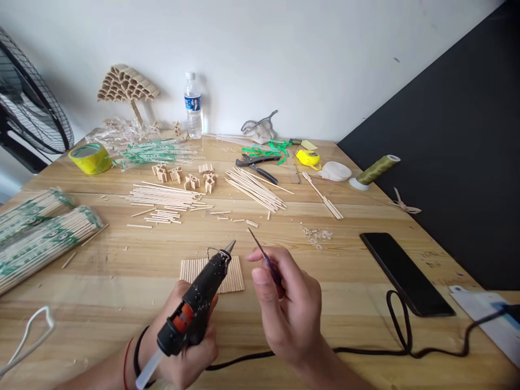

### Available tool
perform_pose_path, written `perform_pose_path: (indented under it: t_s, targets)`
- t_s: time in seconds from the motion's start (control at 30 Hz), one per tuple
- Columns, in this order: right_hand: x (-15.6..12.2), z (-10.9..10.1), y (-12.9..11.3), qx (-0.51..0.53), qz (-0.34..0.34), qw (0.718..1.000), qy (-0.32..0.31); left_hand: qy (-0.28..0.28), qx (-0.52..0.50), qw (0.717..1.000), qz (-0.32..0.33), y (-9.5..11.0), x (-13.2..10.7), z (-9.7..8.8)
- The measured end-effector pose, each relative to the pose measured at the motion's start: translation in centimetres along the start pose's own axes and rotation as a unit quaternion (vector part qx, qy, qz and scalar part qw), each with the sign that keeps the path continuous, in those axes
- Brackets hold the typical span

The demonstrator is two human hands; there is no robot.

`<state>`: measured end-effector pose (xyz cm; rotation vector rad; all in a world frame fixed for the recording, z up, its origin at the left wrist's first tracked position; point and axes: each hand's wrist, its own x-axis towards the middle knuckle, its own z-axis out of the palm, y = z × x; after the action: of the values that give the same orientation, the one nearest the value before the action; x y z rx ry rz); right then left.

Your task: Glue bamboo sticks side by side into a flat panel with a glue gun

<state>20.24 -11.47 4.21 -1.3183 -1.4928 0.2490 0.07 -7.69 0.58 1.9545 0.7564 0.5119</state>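
My left hand [190,346] is wrapped round the handle of a black glue gun [199,298], its metal nozzle pointing up and to the right. A clear glue stick [149,369] sticks out of the gun's back end. In my right hand [290,309] a thin, dark, pointed tool with a purple part [268,260] is pinched between thumb and fingers; its exact kind is unclear. The tool's tip stands near the nozzle, apart from it. Behind the gun lies a flat panel of wooden sticks side by side [235,276], partly hidden.
Loose wooden sticks [162,196], pliers-like cutters [260,162], a yellow tape measure [309,158] and small stick blocks [192,181] lie further back. Bagged sticks [52,238] are at left. A phone [406,273] and black cord [365,351] lie at right; a water bottle [194,108] stands behind.
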Motion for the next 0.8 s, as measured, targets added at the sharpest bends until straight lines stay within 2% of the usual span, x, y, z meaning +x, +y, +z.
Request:
perform_pose_path:
  t_s: [0.1,0.23,0.37,0.63,0.7,0.8]
  targets:
    - [-0.1,-0.1,-0.3,-0.018,-0.022,0.999,0.017,0.017,0.007,0.999,0.036,0.2,0.6,0.4]
    - [-0.3,0.0,-0.6,-0.012,-0.063,0.998,0.024,0.001,0.05,0.997,0.064,0.6,1.1,0.5]
    - [-0.5,0.0,-0.5,-0.013,-0.07,0.997,0.013,-0.005,0.083,0.993,0.087,0.8,1.3,0.4]
    - [-0.6,0.0,-0.9,0.05,-0.148,0.985,-0.079,0.002,0.061,0.998,0.034,0.4,1.2,0.4]
    - [-0.7,-0.2,-0.7,0.05,-0.134,0.986,-0.083,0.009,0.067,0.997,0.042,0.3,1.2,0.3]
    - [-0.5,-0.6,0.0,0.046,-0.073,0.996,-0.036,0.04,0.1,0.992,0.064,0.4,1.3,0.1]
